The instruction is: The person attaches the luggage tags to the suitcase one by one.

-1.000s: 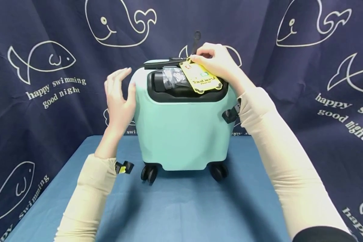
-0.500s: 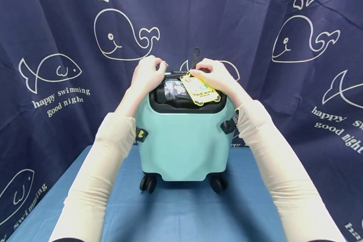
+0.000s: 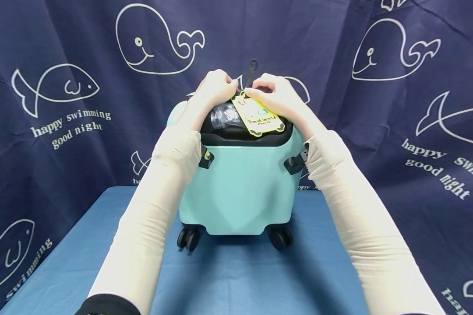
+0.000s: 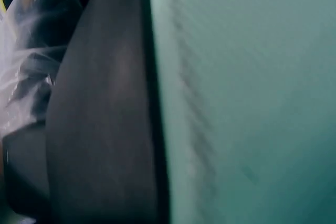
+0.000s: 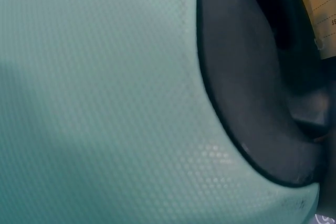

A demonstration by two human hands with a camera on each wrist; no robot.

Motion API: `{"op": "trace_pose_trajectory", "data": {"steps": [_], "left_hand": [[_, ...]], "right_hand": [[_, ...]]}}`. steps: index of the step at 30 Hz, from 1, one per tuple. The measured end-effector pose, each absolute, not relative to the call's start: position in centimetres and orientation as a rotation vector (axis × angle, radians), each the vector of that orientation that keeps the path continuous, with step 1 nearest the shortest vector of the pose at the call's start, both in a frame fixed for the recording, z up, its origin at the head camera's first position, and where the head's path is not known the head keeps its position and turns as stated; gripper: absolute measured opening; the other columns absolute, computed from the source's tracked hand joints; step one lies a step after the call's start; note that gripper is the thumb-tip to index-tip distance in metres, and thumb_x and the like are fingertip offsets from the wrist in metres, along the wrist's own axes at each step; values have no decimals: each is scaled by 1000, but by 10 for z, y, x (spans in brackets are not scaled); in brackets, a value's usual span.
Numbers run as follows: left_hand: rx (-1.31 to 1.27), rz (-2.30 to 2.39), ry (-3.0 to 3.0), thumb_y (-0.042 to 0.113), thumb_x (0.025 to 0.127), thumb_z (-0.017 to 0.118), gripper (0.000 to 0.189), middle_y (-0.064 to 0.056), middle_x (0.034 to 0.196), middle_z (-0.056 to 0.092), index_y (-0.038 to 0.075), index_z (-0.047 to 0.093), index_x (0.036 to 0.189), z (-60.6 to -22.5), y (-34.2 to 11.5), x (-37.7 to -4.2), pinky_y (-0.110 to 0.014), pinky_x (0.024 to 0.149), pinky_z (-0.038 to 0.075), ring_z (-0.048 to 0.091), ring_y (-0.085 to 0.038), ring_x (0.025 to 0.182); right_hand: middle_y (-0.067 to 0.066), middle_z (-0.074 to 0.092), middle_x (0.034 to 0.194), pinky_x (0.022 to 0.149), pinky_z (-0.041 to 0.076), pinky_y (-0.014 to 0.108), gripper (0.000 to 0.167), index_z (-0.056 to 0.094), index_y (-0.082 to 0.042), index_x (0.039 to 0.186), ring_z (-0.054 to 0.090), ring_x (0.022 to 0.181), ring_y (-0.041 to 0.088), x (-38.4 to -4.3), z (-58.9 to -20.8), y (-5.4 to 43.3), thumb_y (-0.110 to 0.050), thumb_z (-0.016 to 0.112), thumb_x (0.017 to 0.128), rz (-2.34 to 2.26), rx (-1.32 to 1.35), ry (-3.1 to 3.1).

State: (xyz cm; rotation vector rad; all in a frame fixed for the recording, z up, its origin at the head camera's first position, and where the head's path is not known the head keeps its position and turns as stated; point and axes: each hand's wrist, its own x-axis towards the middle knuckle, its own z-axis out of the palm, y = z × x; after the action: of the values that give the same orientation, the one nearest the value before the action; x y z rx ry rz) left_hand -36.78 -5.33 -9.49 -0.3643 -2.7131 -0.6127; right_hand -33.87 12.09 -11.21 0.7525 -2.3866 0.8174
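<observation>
A mint-green suitcase [image 3: 240, 188] stands upright on its black wheels, and both my hands are at its top. My right hand [image 3: 277, 94] pinches the dark strap [image 3: 253, 68] of a yellow luggage tag [image 3: 259, 116], whose free end sticks up behind the fingers. The tag hangs over the black handle recess [image 3: 244, 139]. Coming in from the left, my left hand [image 3: 217, 87] has its thumb near the strap; its other fingers are hidden, so I cannot tell whether it grips anything. Both wrist views show the suitcase shell [image 4: 252, 77] and the recess rim [image 5: 241, 77], with neither hand visible.
Clear plastic wrap [image 3: 224, 116] covers the handle part in the recess. A blue cloth [image 3: 236, 275] covers the table beneath the wheels. Behind the suitcase hangs a navy curtain [image 3: 299, 35] with white whale and fish drawings.
My left hand has gone from beside the suitcase's left edge up to its top, then right toward the strap. The right hand keeps its pinch in about the same place.
</observation>
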Motion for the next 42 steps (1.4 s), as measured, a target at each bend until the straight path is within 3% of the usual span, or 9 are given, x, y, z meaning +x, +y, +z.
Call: {"op": "trace_pose_trajectory", "data": {"steps": [3, 8, 11, 17, 25, 29, 36, 42], "left_hand": [[-366, -606, -2720, 31, 95, 40, 33, 2, 88, 60, 18, 67, 81, -96, -52, -367, -25, 73, 38, 52, -15, 84], [-343, -607, -2684, 34, 97, 38, 41, 1, 66, 48, 15, 51, 62, -99, -51, -365, -25, 65, 35, 48, -16, 73], [-347, -603, -2655, 36, 98, 36, 45, 0, 63, 45, 15, 46, 60, -101, -51, -364, -26, 65, 35, 48, -18, 72], [-378, -661, -2634, 37, 98, 37, 45, -2, 74, 54, 15, 57, 64, -104, -54, -359, -28, 73, 38, 50, -19, 81], [-373, -699, -2779, 57, 95, 32, 48, 3, 95, 57, 21, 64, 90, -101, -57, -359, -28, 83, 36, 50, -13, 94], [-375, -685, -2785, 53, 96, 33, 46, 3, 98, 58, 22, 66, 96, -99, -56, -358, -29, 84, 36, 50, -13, 96], [-343, -625, -2769, 46, 98, 30, 40, -2, 102, 58, 18, 53, 79, -100, -53, -358, -33, 88, 37, 51, -17, 99], [-264, -506, -2726, 42, 97, 29, 48, -10, 121, 60, 10, 64, 94, -100, -50, -356, -39, 99, 39, 50, -28, 119]], "right_hand": [[4, 51, 81, 69, 30, 21, 22, 65, -3, 89, 44, 76, 13, -339, -113, 121, -24, 60, 89, 818, 750, -2381], [5, 51, 81, 69, 29, 22, 23, 64, -3, 89, 43, 77, 14, -338, -113, 121, -25, 58, 90, 800, 741, -2389], [4, 51, 81, 69, 29, 22, 23, 65, -3, 90, 43, 77, 14, -339, -113, 121, -25, 58, 90, 801, 732, -2388], [1, 49, 78, 69, 29, 21, 23, 65, -3, 89, 43, 76, 13, -339, -115, 119, -25, 59, 90, 810, 740, -2386], [1, 49, 79, 69, 29, 21, 23, 65, -3, 89, 43, 76, 13, -339, -114, 121, -25, 59, 90, 826, 745, -2390], [1, 48, 80, 69, 28, 22, 23, 64, -3, 89, 42, 76, 13, -338, -112, 122, -25, 58, 91, 824, 744, -2399], [1, 49, 82, 72, 29, 21, 22, 63, -3, 89, 42, 78, 14, -337, -113, 125, -25, 58, 91, 794, 772, -2407], [1, 51, 86, 74, 29, 21, 23, 64, -5, 93, 43, 81, 13, -337, -113, 124, -26, 57, 91, 792, 759, -2424]]}}
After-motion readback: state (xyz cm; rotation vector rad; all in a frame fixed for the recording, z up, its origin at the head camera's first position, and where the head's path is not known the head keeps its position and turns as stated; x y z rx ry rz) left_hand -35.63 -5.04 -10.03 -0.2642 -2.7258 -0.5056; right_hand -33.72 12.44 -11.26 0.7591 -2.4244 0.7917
